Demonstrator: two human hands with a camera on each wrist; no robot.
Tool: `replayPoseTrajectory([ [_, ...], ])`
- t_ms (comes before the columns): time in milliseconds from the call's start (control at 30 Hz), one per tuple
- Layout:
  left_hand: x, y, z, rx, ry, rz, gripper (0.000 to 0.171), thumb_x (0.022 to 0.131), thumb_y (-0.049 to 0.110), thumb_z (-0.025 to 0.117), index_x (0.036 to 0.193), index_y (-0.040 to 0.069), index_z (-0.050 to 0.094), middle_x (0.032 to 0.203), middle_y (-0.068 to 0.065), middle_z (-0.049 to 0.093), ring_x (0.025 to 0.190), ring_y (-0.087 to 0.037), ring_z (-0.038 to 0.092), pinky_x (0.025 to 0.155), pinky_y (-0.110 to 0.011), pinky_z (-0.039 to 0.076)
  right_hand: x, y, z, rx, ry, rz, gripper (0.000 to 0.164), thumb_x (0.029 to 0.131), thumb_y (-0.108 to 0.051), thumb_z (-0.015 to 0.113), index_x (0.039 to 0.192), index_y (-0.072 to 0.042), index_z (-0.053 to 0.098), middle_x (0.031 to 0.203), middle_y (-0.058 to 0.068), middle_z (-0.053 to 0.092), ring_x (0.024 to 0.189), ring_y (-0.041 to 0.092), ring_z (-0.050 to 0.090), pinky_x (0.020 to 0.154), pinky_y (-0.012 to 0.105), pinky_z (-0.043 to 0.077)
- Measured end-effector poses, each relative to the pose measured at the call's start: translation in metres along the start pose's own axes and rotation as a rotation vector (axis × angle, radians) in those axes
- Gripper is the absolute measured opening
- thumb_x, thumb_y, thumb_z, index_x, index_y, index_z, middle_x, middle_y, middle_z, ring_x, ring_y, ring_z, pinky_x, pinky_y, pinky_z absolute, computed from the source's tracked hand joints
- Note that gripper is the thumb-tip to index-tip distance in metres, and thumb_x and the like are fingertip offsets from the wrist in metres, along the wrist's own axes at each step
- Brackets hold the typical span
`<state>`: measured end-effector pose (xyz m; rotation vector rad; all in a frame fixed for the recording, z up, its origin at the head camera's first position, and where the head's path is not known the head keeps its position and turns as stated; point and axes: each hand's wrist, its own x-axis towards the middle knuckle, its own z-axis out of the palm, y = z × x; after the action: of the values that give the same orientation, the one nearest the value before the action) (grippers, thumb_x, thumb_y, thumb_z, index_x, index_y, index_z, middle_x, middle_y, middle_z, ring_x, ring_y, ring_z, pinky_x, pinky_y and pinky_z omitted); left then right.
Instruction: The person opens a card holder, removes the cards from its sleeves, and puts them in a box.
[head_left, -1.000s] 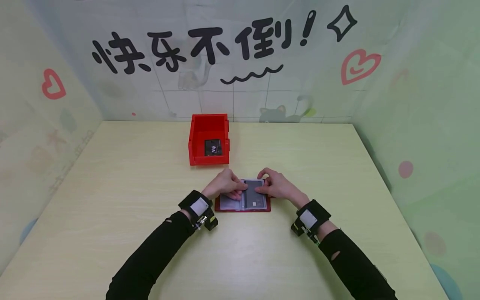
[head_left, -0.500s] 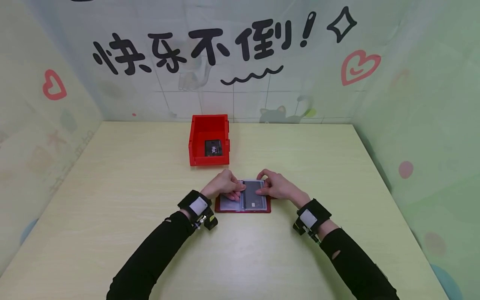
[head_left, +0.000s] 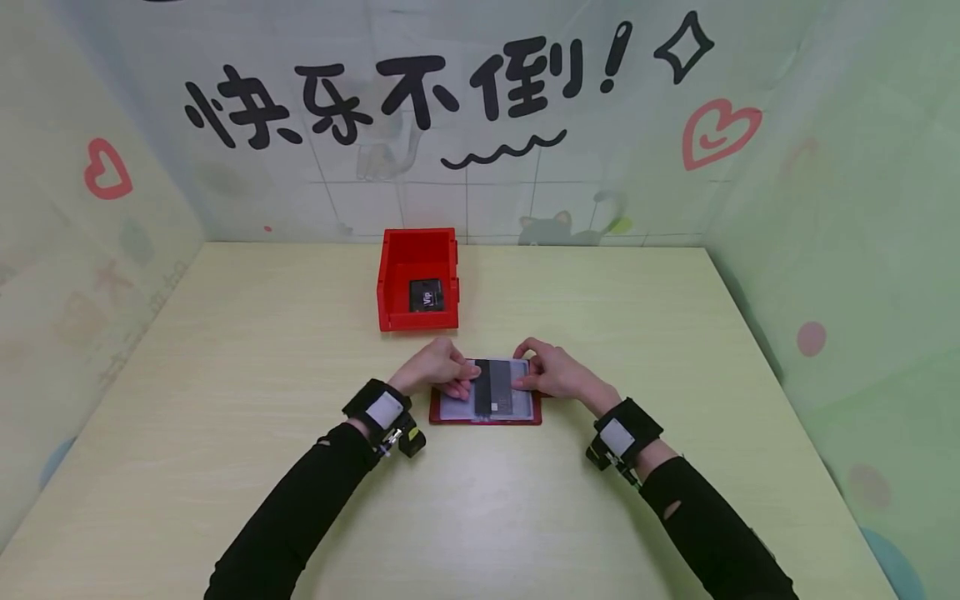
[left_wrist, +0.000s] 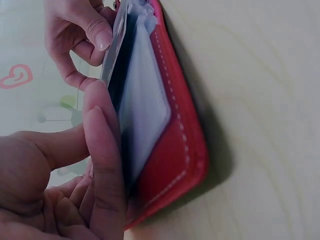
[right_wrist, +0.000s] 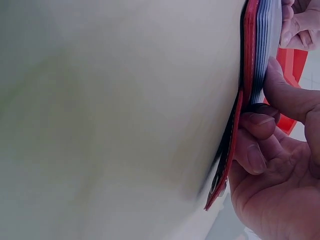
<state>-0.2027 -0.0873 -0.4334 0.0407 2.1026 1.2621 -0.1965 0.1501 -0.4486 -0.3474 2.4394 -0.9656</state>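
Observation:
A small red card holder (head_left: 537,410) lies open on the table, with clear plastic sleeves inside. My left hand (head_left: 437,367) pinches the edge of a dark card (head_left: 483,390) between thumb and fingers. The card sticks partly out of the right-hand sleeve (head_left: 521,407), its covered part looking greyer through the plastic. In the left wrist view, the card (left_wrist: 114,55) shows nearly edge-on above the red cover (left_wrist: 187,145). My right hand (head_left: 557,371) grips the holder's right side. Its thumb (right_wrist: 287,97) presses the sleeves from above, while the other fingers curl at the strap (right_wrist: 227,155) with a metal snap.
Behind the holder stands a red plastic bin (head_left: 417,250) with a black card (head_left: 426,295) marked VIP inside. Light wood table (head_left: 300,333) surrounds everything, backed by a printed wall sheet (head_left: 495,208) along the far edge.
My left hand has moved left, drawing the dark card partly out of the right-hand sleeve. My right hand has stayed almost still at the holder's side.

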Motion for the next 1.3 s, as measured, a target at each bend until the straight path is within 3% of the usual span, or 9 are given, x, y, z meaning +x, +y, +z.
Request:
replayPoseTrajectory([
  [233, -0.002, -0.002, -0.002, -0.015, -0.019, -0.01, 0.026, 0.097, 0.02, 0.067, 0.109, -0.004, 0.071, 0.068, -0.003, 0.066, 0.056, -0.01, 0.065, 0.056, -0.016, 0.052, 0.0, 0.001, 0.0, -0.006, 0.004, -0.019, 0.041, 0.093, -0.02, 0.073, 0.126, -0.007, 0.052, 0.076, 0.003, 0.048, 0.074, 0.018, 0.051, 0.066, 0.026, 0.039],
  [367, -0.003, -0.001, 0.002, 0.023, -0.003, 0.015, 0.031, 0.095, 0.028, 0.071, 0.105, -0.001, 0.073, 0.068, -0.003, 0.067, 0.055, -0.01, 0.065, 0.054, -0.016, 0.051, 0.0, 0.001, 0.0, 0.006, 0.002, -0.023, 0.04, 0.094, -0.019, 0.072, 0.126, -0.007, 0.052, 0.076, 0.004, 0.048, 0.073, 0.018, 0.051, 0.065, 0.026, 0.039],
  [500, -0.004, -0.001, 0.005, 0.023, 0.009, 0.011, 0.028, 0.092, 0.026, 0.073, 0.102, 0.0, 0.072, 0.069, -0.004, 0.068, 0.056, -0.011, 0.066, 0.054, -0.017, 0.051, 0.0, 0.001, 0.001, 0.014, -0.001, -0.011, 0.04, 0.093, -0.02, 0.072, 0.126, -0.008, 0.052, 0.077, 0.004, 0.049, 0.075, 0.018, 0.052, 0.066, 0.026, 0.04],
  [667, -0.005, 0.001, 0.002, 0.013, -0.045, -0.005, 0.025, 0.096, 0.023, 0.069, 0.103, -0.001, 0.071, 0.07, -0.005, 0.069, 0.06, -0.011, 0.068, 0.057, -0.017, 0.052, -0.001, 0.0, 0.001, 0.019, -0.001, -0.002, 0.04, 0.093, -0.019, 0.072, 0.126, -0.009, 0.052, 0.077, 0.004, 0.049, 0.076, 0.018, 0.053, 0.066, 0.026, 0.04],
  [833, -0.006, 0.0, -0.002, 0.049, -0.09, 0.024, 0.023, 0.099, 0.022, 0.064, 0.097, 0.0, 0.07, 0.071, -0.004, 0.069, 0.06, -0.011, 0.068, 0.059, -0.016, 0.053, -0.001, 0.0, 0.0, 0.015, -0.001, -0.002, 0.04, 0.094, -0.018, 0.071, 0.126, -0.009, 0.051, 0.078, 0.005, 0.05, 0.078, 0.019, 0.054, 0.067, 0.026, 0.04],
  [933, -0.006, -0.002, -0.005, 0.062, -0.095, 0.039, 0.023, 0.1, 0.02, 0.063, 0.101, -0.002, 0.068, 0.08, -0.009, 0.071, 0.061, -0.011, 0.069, 0.061, -0.017, 0.054, -0.002, 0.0, 0.0, 0.016, 0.003, -0.001, 0.041, 0.093, -0.019, 0.072, 0.127, -0.008, 0.051, 0.078, 0.005, 0.05, 0.078, 0.018, 0.054, 0.067, 0.026, 0.041],
  [1033, -0.006, -0.003, -0.009, 0.07, -0.064, 0.045, 0.025, 0.1, 0.019, 0.062, 0.11, -0.003, 0.068, 0.094, -0.014, 0.071, 0.064, -0.012, 0.069, 0.063, -0.019, 0.056, -0.002, 0.0, 0.001, 0.025, 0.003, -0.006, 0.041, 0.093, -0.018, 0.072, 0.126, -0.007, 0.051, 0.077, 0.004, 0.05, 0.076, 0.017, 0.054, 0.066, 0.025, 0.041],
  [1300, -0.016, 0.002, -0.033, 0.071, 0.096, 0.051, 0.037, 0.097, 0.018, 0.065, 0.129, -0.001, 0.065, 0.124, -0.022, 0.068, 0.086, -0.022, 0.07, 0.074, -0.028, 0.061, -0.003, 0.0, 0.0, 0.023, 0.001, -0.027, 0.041, 0.092, -0.018, 0.073, 0.126, -0.007, 0.052, 0.075, 0.003, 0.047, 0.072, 0.016, 0.051, 0.064, 0.026, 0.038],
])
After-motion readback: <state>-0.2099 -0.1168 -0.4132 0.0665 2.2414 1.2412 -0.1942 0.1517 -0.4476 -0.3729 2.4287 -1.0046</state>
